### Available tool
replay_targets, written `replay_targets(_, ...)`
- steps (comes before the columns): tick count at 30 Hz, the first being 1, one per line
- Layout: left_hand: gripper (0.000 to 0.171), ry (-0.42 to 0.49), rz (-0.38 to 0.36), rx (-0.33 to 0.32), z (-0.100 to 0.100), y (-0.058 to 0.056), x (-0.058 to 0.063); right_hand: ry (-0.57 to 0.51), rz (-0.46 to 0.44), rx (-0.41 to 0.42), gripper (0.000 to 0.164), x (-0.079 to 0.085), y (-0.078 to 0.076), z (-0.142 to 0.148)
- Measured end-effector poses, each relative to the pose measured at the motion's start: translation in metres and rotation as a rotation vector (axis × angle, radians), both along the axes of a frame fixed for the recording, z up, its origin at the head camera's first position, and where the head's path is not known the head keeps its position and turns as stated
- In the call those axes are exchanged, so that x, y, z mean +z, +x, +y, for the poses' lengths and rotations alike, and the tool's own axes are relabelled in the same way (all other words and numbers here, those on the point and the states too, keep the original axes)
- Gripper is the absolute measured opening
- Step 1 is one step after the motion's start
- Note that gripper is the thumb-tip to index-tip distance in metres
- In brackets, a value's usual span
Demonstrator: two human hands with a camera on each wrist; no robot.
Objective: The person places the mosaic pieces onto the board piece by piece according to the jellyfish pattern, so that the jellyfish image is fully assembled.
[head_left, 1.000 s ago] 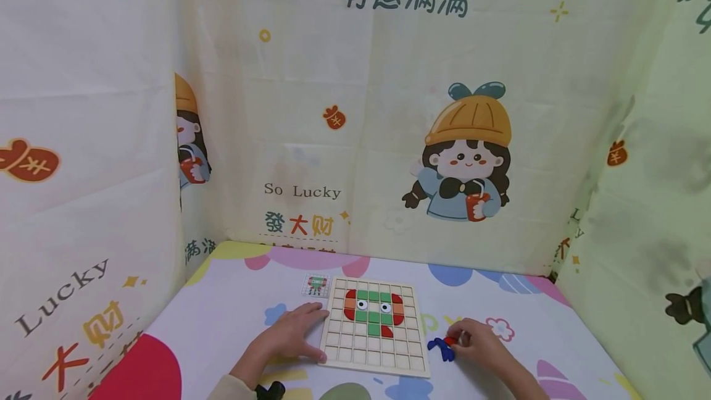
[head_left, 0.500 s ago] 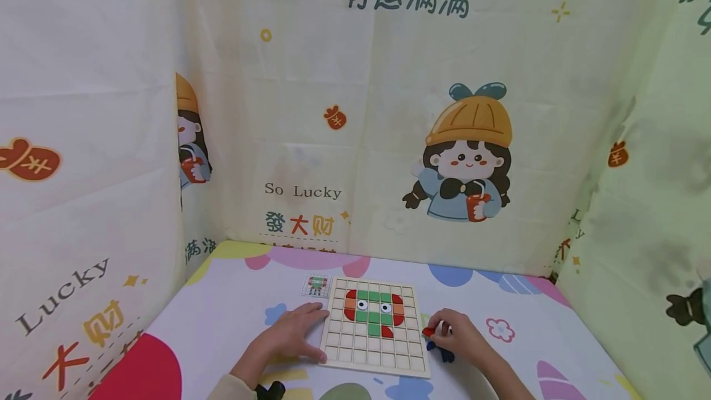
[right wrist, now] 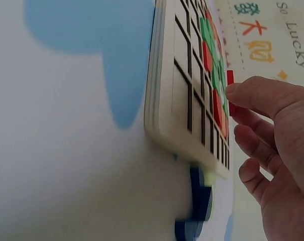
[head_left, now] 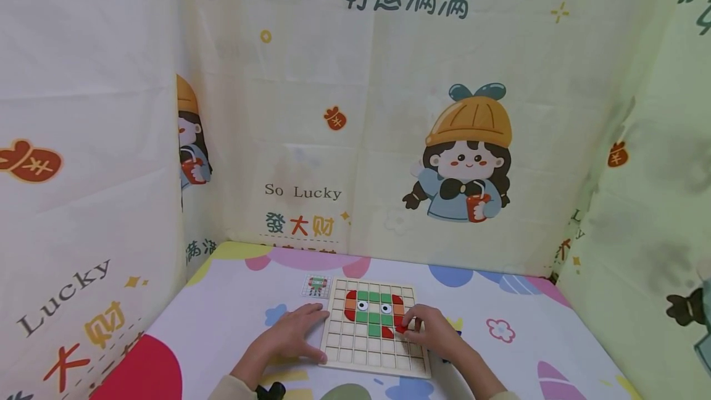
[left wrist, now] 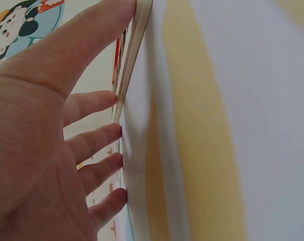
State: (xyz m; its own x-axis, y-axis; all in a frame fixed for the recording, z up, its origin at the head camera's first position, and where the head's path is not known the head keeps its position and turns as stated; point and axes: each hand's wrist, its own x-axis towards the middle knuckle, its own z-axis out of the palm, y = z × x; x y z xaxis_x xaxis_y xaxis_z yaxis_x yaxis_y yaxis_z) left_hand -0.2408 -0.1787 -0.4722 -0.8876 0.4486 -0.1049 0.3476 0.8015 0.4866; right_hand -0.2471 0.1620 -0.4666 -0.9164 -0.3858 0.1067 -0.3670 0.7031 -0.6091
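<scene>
Patterned tabletop (head_left: 233, 307), one grid board (head_left: 366, 357), left hand (head_left: 289, 335) flat, right hand (head_left: 430, 332) pinching one red tile (head_left: 400, 328).

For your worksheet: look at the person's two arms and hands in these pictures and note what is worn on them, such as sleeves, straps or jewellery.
Both hands are bare: no gloves or rings show on the left hand or the right hand. A beige sleeve cuff covers the left forearm, with a dark strap-like object beside it at the wrist. The right forearm is bare where it shows.

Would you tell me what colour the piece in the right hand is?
Red; the piece pinched by the right hand shows best in the right wrist view.
</scene>
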Motion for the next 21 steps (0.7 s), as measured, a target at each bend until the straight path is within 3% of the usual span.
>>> replay_targets(6, 0.092, -0.002, 0.005, -0.001, 0.0, 0.001, 0.001, -0.006, 0.003, 0.058, 0.009, 0.0, -0.004, -0.021)
replay_targets(14, 0.093, -0.011, 0.015, -0.009, 0.0, -0.002, -0.005, 0.035, -0.015, 0.078, 0.007, -0.002, -0.009, -0.047)
replay_targets(21, 0.094, -0.003, 0.005, 0.002, 0.0, -0.001, -0.003, 0.011, -0.023, 0.112, 0.006, -0.003, -0.011, -0.062)
